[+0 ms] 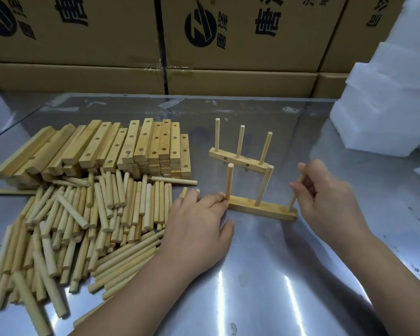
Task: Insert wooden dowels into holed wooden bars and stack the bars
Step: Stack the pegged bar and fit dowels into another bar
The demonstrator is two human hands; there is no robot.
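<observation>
Dowels [229, 183] stand in the near bar [262, 210] on the bench [277, 275]; the right hand [325, 200] pinches a third dowel [292, 202] at its right end, grip closed. Left hand [199, 224] lies flat, grip slack, fingertips [220, 195] seemingly touching the bar's left end. Second bar [233, 159] stands behind; loose dowels [83, 226] and spare bars [107, 151] lie left.

Cardboard boxes [240, 57] bear a black "唐" (beside a round logo [200, 26]).

steel table [264, 275]: dowels [83, 226], holed bars [112, 151]
</observation>
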